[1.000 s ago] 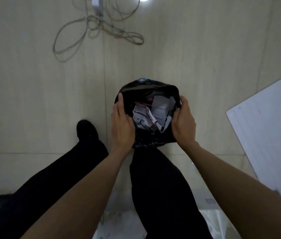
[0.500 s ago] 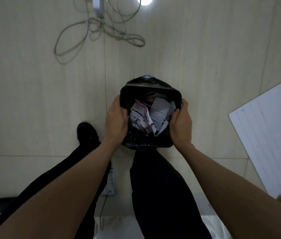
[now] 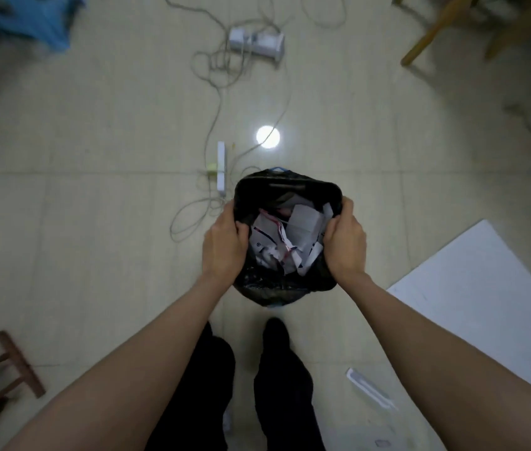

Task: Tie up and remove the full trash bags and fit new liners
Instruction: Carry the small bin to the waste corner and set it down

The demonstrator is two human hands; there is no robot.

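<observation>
Black plastic trash bag (image 3: 285,288), lining a bin on the pale tiled floor (image 3: 95,222) just ahead of the person's black shoes, stands open and is filled with crumpled white paper scraps (image 3: 285,237). Dark marks and red edging show on the scraps, but no writing can be read. The left hand (image 3: 223,247) grips the bag's left rim, fingers curled over the edge into the opening. The right hand (image 3: 344,244) grips the right rim the same way, its fingertips hidden inside the plastic. Of the bin itself only a sliver of blue rim (image 3: 278,169) shows at the far side. A white power strip (image 3: 221,166) and tangled grey cables (image 3: 212,76) lie beyond the bag. A large white board (image 3: 485,304) lies on the floor to the right, cut off by the frame edge. The upper corners are blurred
</observation>
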